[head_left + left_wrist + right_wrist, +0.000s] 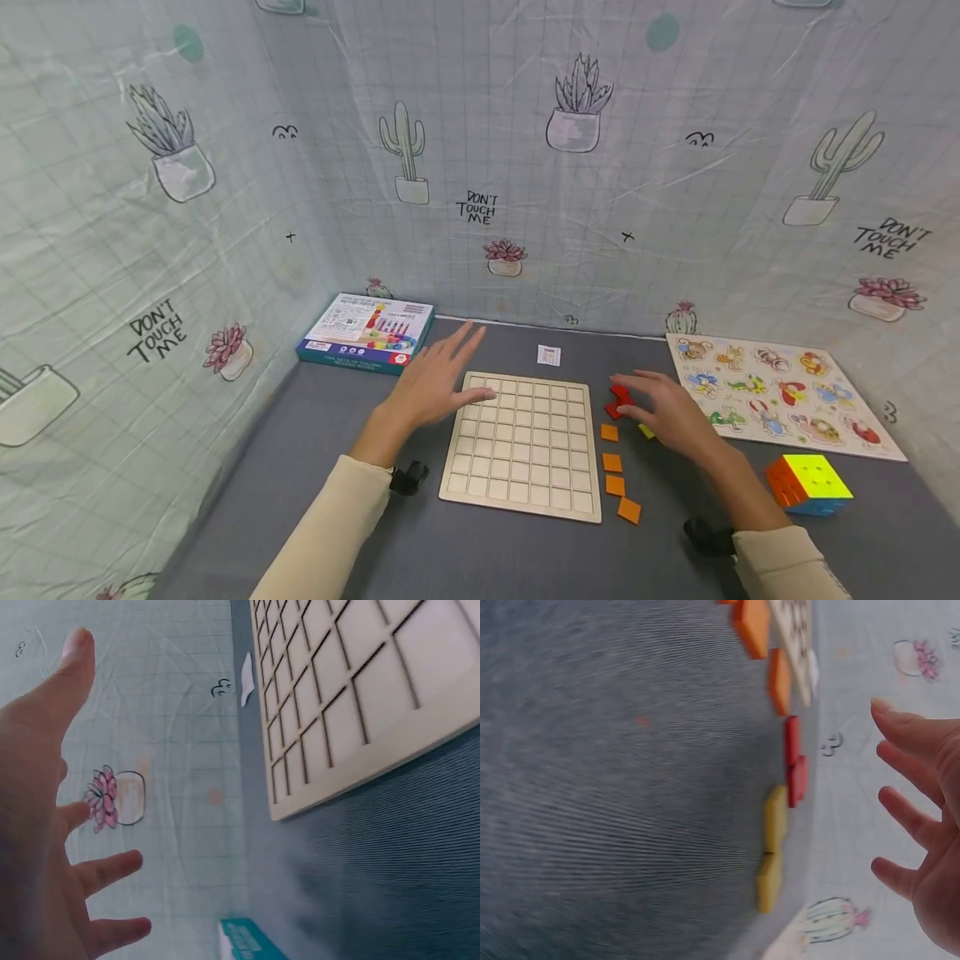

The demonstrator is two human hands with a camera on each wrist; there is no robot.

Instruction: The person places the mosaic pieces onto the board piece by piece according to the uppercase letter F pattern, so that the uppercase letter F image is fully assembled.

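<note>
A pale wooden board [517, 442] with a square grid of recesses lies flat on the grey table. Over its far left corner hovers my left hand [427, 383], fingers straight and spread, holding nothing; the left wrist view shows that palm [34, 825] apart from the board. Right of the board, my right hand [667, 412] hangs above small red tiles [617, 410] with nothing in its grasp. Orange square tiles [612, 462] run in a loose column along the board's right edge. Yellow tiles [775, 817] lie near the red ones, partly hidden by the right hand in the head view.
At the back left stands a flat game box [367, 333]. A small printed white card [549, 356] lies behind the board. An insect picture board [787, 392] and a colored puzzle cube [810, 483] are on the right. Cactus-print fabric [480, 167] walls the table's back and sides.
</note>
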